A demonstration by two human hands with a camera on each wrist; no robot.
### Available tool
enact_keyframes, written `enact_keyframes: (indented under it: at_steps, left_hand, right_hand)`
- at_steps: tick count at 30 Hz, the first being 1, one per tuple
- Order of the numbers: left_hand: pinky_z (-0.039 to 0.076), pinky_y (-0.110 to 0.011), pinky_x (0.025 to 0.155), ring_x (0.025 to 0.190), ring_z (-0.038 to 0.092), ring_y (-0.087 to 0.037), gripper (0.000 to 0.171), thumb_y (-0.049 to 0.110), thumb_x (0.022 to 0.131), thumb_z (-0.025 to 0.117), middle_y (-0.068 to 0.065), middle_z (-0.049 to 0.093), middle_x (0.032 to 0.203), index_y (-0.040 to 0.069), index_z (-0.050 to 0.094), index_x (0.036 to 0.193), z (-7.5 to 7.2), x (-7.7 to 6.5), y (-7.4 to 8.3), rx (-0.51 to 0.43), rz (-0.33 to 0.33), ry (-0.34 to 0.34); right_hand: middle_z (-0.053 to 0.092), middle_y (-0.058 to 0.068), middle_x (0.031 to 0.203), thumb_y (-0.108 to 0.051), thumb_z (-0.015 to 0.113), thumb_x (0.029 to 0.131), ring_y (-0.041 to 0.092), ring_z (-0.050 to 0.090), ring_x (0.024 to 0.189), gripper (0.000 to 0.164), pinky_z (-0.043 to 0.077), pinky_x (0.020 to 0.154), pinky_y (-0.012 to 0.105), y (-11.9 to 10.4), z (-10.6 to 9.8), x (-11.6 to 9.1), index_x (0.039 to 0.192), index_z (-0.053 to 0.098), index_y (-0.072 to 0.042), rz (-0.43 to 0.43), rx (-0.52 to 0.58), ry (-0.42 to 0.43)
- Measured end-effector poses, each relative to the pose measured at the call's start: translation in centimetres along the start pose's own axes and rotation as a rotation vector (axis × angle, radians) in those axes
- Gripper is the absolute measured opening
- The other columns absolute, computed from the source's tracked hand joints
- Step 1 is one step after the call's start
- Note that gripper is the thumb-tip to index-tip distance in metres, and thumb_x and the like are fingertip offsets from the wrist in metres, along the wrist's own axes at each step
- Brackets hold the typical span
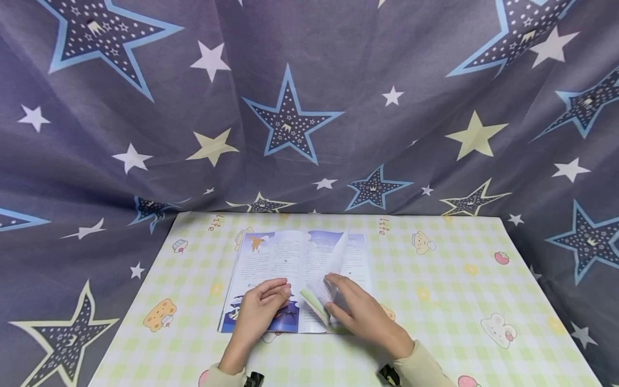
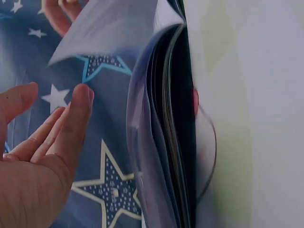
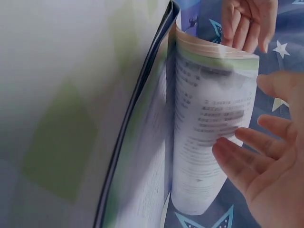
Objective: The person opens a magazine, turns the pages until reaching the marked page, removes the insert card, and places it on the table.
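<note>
An open book (image 1: pixel 261 263) with printed text and purple-blue pictures lies on the table. One page (image 1: pixel 337 255) stands raised and curved near the spine, its green-edged lower corner bent toward the left. My right hand (image 1: pixel 360 309) is at this page; in the right wrist view its fingertips (image 3: pixel 223 147) meet the printed side, with the thumb near the page's edge. Over the lower part of the left page is my left hand (image 1: pixel 266 309), fingers loosely bent and holding nothing. In the left wrist view, this left hand (image 2: pixel 47 142) is beside the book's layered page edges (image 2: pixel 166 128).
The table (image 1: pixel 435 333) wears a pale green checked cloth with cartoon animals and strawberries. Behind it and along both sides hangs a dark star-patterned curtain (image 1: pixel 367 64). Dark straps (image 1: pixel 253 379) show at both wrists, by light sleeves.
</note>
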State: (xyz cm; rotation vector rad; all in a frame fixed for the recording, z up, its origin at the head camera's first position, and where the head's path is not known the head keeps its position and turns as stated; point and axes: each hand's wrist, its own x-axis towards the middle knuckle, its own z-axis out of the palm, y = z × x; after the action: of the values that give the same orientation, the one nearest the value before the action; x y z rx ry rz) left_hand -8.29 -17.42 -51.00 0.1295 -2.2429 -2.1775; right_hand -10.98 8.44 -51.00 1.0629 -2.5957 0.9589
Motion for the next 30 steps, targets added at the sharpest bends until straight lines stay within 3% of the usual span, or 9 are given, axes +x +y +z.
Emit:
enact_keyframes:
  at_steps: [8,16,23,30]
  left_hand:
    - [0.061,-0.031,0.077,0.091,0.073,-0.026,0.037,0.012,0.092,0.074,-0.019,0.073,0.101,-0.010,0.065,0.120,1.6,-0.1,0.2,-0.025,-0.018,-0.073]
    - [0.061,-0.031,0.076,0.087,0.073,-0.029,0.029,0.003,0.090,0.074,-0.020,0.073,0.098,-0.008,0.068,0.117,1.3,-0.3,0.0,-0.017,-0.048,-0.055]
    - [0.061,-0.028,0.073,0.080,0.074,-0.020,0.023,0.004,0.090,0.074,-0.014,0.075,0.094,-0.002,0.072,0.112,-1.8,-0.6,-0.3,0.098,-0.055,0.088]
    - [0.061,-0.026,0.073,0.081,0.074,-0.017,0.027,0.009,0.092,0.074,-0.013,0.075,0.097,0.001,0.071,0.117,-6.1,-1.7,-0.3,0.174,-0.127,0.224]
  right_hand:
    - [0.051,0.006,0.146,-0.028,0.066,0.099,0.022,0.047,0.135,0.055,0.041,0.111,0.039,-0.6,0.3,0.1,0.147,0.046,-0.010,0.011,0.037,-0.066]
    - [0.051,0.008,0.145,-0.028,0.067,0.098,0.022,0.048,0.134,0.058,0.042,0.111,0.039,-0.5,0.5,0.2,0.147,0.045,-0.008,0.008,0.025,-0.056]
    - [0.048,0.009,0.148,-0.030,0.067,0.097,0.022,0.045,0.136,0.066,0.041,0.111,0.039,-0.4,0.4,0.1,0.152,0.038,-0.007,0.065,0.010,-0.093]
    - [0.043,0.015,0.152,-0.039,0.073,0.092,0.030,0.040,0.140,0.073,0.035,0.115,0.045,-0.1,1.1,0.0,0.149,0.042,-0.005,0.013,-0.089,-0.269]
